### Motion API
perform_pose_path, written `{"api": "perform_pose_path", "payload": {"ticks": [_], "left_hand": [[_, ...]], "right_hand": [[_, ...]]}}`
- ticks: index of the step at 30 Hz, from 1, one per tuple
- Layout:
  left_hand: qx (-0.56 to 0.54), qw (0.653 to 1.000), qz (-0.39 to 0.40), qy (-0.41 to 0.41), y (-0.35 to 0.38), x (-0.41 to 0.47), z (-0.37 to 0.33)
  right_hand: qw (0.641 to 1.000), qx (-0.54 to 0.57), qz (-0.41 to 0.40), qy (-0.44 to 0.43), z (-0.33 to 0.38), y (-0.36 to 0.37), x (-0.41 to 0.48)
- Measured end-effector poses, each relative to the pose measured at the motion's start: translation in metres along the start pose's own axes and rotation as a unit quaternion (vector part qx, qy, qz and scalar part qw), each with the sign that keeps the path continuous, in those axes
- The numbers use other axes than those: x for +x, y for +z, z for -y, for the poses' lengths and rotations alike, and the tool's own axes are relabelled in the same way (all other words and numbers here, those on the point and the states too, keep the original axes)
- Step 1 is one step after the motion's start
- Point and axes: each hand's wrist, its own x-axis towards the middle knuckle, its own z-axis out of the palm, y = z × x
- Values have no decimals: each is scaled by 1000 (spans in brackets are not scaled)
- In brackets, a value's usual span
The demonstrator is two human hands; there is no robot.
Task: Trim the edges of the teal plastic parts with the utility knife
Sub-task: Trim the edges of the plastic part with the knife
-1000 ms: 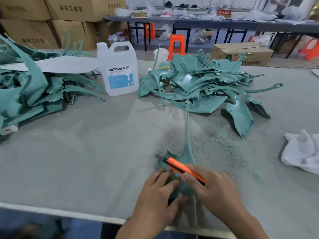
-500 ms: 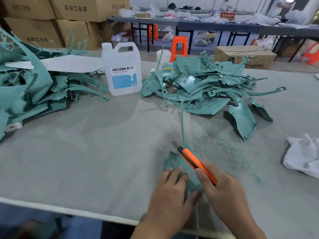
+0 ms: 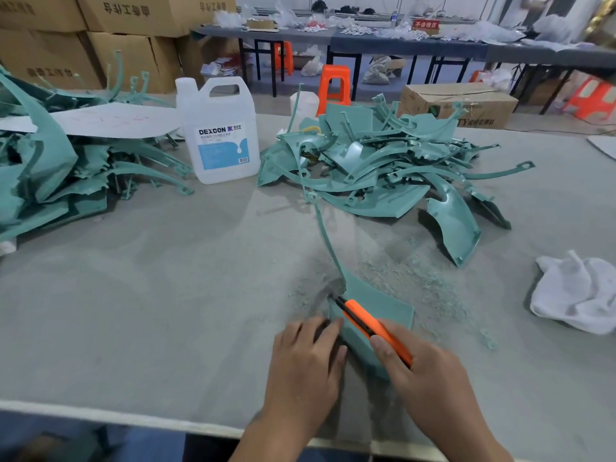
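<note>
Teal part [image 3: 383,303] lay flat on the table [image 3: 150,281] near the front edge, between my two hands. Its thin curved stem ran away from me toward the far pile [image 3: 383,161].

Utility knife [image 3: 363,318] lay across the part, tip at its left edge. My right hand [image 3: 430,378] was wrapped round the orange handle, forefinger along the top. My left hand [image 3: 306,358] had its fingers straight, pressing the part's near-left edge down. It wasn't pinching anything.

My read was light, thin moulded plastic. The plate looked stiffish, the stem whippy and easy to snap, and the surface probably slick. I judged it best to hold down the broad plate close to the cut, never the stem, with fingertips off the blade line.

Shavings [image 3: 416,278] were scattered just right of the part. White cloth [image 3: 580,295] sat further right. A jug [image 3: 221,135] and a second pile [image 3: 50,168] were at back left.
</note>
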Motion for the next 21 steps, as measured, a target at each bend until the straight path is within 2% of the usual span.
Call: {"api": "perform_pose_path", "payload": {"ticks": [4, 9, 14, 17, 21], "left_hand": [[41, 999, -8, 26, 3, 0, -2], [25, 999, -5, 25, 0, -1, -4], [29, 999, 2, 19, -1, -2, -4], [21, 1000, 8, 18, -1, -2, -5], [14, 1000, 17, 14, -1, -3, -5]], "right_hand": [[1000, -24, -5, -6, 3, 3, -1], [997, -65, -45, 5, -2, -5, 7], [998, -45, -31, -24, 6, -2, 0], [998, -60, -29, -4, -1, -3, 8], [998, -46, -25, -23, -3, -6, 6]]}}
